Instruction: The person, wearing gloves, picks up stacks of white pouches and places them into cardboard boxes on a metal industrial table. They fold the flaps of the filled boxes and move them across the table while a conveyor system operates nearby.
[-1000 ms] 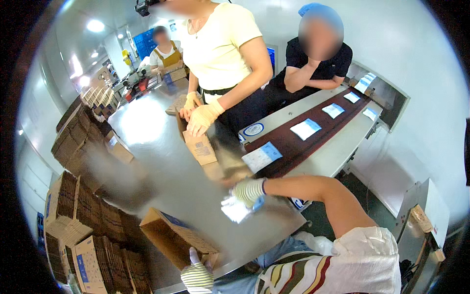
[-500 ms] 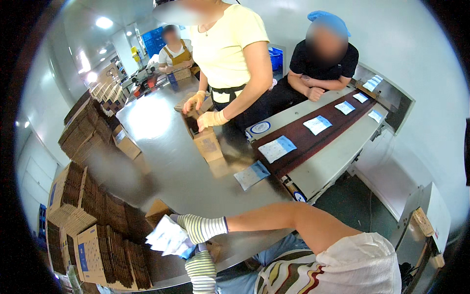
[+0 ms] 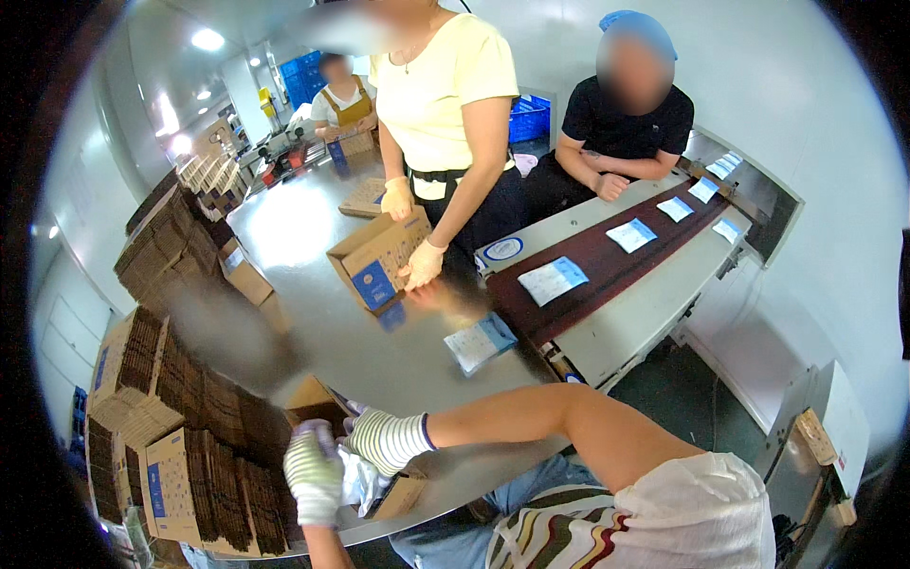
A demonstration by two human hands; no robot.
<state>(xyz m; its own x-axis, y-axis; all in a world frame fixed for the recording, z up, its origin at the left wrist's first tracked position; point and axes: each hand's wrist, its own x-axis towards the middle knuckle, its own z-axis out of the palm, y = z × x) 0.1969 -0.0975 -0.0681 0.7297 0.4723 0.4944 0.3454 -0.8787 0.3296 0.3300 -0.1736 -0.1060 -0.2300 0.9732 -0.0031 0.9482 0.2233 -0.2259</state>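
Note:
A small bundle of white and blue packets (image 3: 358, 482) sits low between my hands, inside or just over an open brown carton (image 3: 403, 495). My left hand (image 3: 316, 472), in a striped glove, closes on the bundle from the side of the stacked cartons. My right hand (image 3: 387, 442), gloved alike, presses round its other side, with the forearm reaching across from the right. The gloves hide most of the packets and much of the carton's opening. One carton flap (image 3: 311, 394) stands up beyond my fingers.
Stacks of flattened cartons (image 3: 213, 484) line the left side of the metal table (image 3: 313, 322). A loose packet (image 3: 481, 343) lies near the conveyor belt (image 3: 588, 284), which carries several more. Across the table, a co-worker in yellow handles a carton (image 3: 381, 258); two other people sit farther back.
The packets have come down from above the carton into or against its opening. My left hand has swung left around them. The co-worker's carton is tipped up, and the belt's packets have shifted.

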